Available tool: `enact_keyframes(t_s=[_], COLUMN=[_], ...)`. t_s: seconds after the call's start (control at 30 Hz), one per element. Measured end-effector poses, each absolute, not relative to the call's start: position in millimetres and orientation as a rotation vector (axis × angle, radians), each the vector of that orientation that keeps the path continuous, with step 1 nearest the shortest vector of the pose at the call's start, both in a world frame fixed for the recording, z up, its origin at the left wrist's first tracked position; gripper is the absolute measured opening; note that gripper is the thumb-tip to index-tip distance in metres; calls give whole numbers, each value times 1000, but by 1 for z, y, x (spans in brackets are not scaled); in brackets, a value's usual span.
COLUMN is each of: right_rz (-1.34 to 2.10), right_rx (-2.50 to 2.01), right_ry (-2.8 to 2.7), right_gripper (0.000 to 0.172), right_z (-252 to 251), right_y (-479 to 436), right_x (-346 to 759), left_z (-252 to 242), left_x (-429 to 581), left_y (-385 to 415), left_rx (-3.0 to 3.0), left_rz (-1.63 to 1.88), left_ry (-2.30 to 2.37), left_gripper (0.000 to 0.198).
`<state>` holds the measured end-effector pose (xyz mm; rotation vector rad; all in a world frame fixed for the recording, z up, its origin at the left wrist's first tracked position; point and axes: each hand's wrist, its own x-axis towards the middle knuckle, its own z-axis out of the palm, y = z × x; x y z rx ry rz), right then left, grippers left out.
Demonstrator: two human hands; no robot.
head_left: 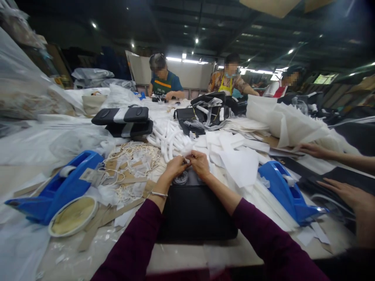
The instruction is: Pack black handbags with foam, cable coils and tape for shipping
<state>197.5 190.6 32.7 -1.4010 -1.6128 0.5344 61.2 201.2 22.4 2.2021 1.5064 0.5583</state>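
Note:
My left hand point(175, 167) and my right hand point(199, 164) meet at the far edge of a black bag point(195, 210) lying flat in front of me. Both hands have their fingers pinched together on a small white piece point(186, 155) between them. A clear round part point(180, 178) of the bag shows just below my left hand. I wear dark maroon sleeves and a thin bracelet on the left wrist. Behind my hands lies a heap of white foam tubes point(166, 138).
Blue tape dispensers stand at left point(55, 187) and right point(285, 191). A tape roll point(73, 215), tags with strings point(131, 164), white paper sheets point(240, 164) and black bags point(123, 121) cover the table. Another person's hands point(342, 191) reach in from the right; three people sit opposite.

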Motion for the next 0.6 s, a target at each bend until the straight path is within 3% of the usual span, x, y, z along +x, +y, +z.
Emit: enact_keyframes(t_s=[0.4,0.6], right_rz=[290,138], right_rx=[-1458,-1274], right_ry=[-1556,-1543], right_gripper=[15,16], right_z=[71,85], right_y=[229,216], right_x=[190,192], left_z=[18,16], left_x=[67,67], left_y=[200,200], left_rx=[2248,2211], left_rz=[543,558], left_ry=[1580,1625], left_gripper=[20,21])
